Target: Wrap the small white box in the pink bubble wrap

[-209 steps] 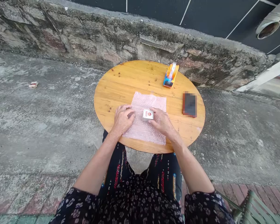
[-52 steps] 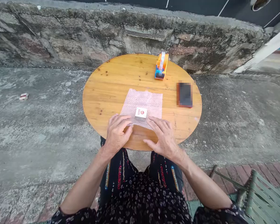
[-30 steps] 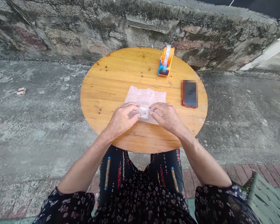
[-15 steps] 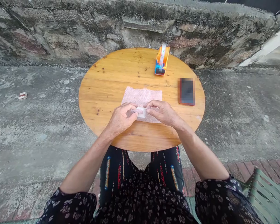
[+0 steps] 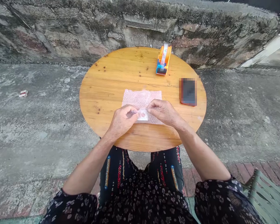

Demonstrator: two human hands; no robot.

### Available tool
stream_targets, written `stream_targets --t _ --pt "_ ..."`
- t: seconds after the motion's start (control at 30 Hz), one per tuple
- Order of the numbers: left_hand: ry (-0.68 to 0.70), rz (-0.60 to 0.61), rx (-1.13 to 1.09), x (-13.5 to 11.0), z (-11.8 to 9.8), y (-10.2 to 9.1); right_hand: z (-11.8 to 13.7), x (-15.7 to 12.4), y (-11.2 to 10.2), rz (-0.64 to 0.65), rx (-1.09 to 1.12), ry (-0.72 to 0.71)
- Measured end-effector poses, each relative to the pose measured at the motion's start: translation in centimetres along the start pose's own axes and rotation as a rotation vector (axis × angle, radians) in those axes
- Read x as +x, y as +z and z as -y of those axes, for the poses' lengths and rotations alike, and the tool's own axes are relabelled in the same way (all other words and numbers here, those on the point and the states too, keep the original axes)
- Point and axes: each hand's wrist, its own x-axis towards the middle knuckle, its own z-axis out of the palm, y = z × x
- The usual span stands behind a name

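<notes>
A pale pink sheet of bubble wrap (image 5: 140, 95) lies flat near the front of the round table. On its front part is a small flat white rectangle (image 5: 143, 115) with a reddish mark in its middle. From the left, my left hand (image 5: 126, 119) pinches see-through film at the rectangle's left edge with thumb and fingers. My right hand (image 5: 163, 112) is closed in a pinch just above its upper right corner; what lies between those fingertips is too small to make out. Both hands rest over the bubble wrap.
An orange and blue tape dispenser (image 5: 163, 59) with a roll of tape stands at the back of the wooden table (image 5: 102, 93). To the right lies a dark, blurred flat object (image 5: 188, 91). A stone wall (image 5: 84, 31) runs behind; a green chair (image 5: 266, 193) is at lower right.
The white rectangle shows more now, with its reddish mark clearer. My right fingertips have shifted from its right edge to above its upper right corner. My left hand keeps its pinch.
</notes>
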Motion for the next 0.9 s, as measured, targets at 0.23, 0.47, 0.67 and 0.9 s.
stream_targets --t 0.23,0.47,0.67,0.9 --pt "-0.011 -0.017 -0.018 0.1 0.0 0.2 -0.1 0.1 0.2 -0.002 -0.005 0.021" --pt "-0.041 -0.037 0.007 0.2 -0.2 0.4 -0.2 0.3 0.8 -0.035 0.001 0.057" --pt "-0.080 -0.043 -0.014 0.2 0.1 0.6 -0.5 0.4 1.0 -0.029 0.000 0.059" --pt "-0.124 -0.055 -0.037 0.2 0.2 0.7 -0.6 0.4 1.3 -0.041 0.005 0.039"
